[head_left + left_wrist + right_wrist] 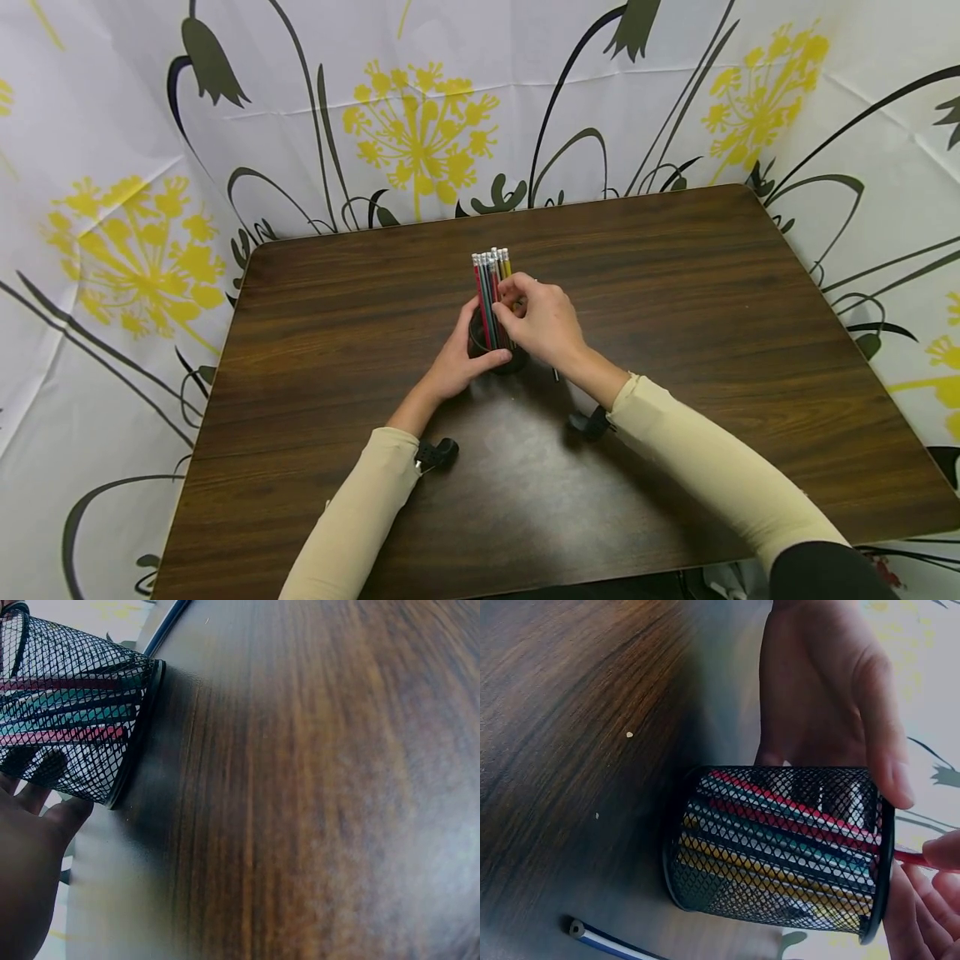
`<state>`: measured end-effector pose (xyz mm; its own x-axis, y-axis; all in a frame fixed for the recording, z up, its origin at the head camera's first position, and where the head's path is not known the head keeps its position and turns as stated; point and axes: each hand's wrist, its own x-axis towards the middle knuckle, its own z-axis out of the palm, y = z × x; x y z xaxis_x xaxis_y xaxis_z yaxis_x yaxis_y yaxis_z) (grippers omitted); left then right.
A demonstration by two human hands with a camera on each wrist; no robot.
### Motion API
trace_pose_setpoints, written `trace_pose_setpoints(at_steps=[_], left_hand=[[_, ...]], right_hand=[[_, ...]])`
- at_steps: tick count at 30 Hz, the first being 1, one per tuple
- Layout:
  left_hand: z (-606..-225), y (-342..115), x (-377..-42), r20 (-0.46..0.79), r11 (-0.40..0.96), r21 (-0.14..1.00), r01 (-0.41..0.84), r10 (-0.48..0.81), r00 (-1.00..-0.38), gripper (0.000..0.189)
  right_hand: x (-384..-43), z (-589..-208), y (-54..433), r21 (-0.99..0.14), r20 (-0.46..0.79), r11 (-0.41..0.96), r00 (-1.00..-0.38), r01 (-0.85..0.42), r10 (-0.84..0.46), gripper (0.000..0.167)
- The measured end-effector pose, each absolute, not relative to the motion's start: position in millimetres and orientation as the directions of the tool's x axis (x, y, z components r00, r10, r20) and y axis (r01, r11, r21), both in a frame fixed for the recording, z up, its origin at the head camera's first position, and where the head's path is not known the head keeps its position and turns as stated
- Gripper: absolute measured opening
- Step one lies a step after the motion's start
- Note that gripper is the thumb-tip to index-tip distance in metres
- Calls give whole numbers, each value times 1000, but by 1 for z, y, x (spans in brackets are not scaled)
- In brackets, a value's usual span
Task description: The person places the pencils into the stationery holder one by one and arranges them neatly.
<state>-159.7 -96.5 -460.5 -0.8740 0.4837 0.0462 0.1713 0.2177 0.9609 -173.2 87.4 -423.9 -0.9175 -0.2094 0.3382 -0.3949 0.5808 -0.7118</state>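
A black wire-mesh pencil cup [780, 855] stands on the table, holding several red, teal, dark and yellow pencils [486, 287] with their eraser ends up. My left hand [456, 362] grips the cup from its left side, thumb across the front near the rim. Above the rim, my right hand [549, 321] pinches a red pencil [910, 857] between thumb and fingers, its lower part among the others inside the cup. A blue pencil with a white stripe [619, 947] lies on the table beside the cup, mostly hidden under my right hand in the head view.
The dark wood-grain table [337, 333] reaches back to a white cloth [540, 92] with yellow and grey-green flower prints. Small pale crumbs [629, 735] dot the tabletop near the cup. Cables [911, 557] run past the table's front right corner.
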Motion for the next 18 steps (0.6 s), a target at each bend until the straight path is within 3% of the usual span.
trace_pose_setpoints(at_steps=[18], left_hand=[[-462,-96,-160,71,188,964,186,495,-866,87]], right_hand=[[-184,-428,73,-627,376,692,-917,-358,-134,19]])
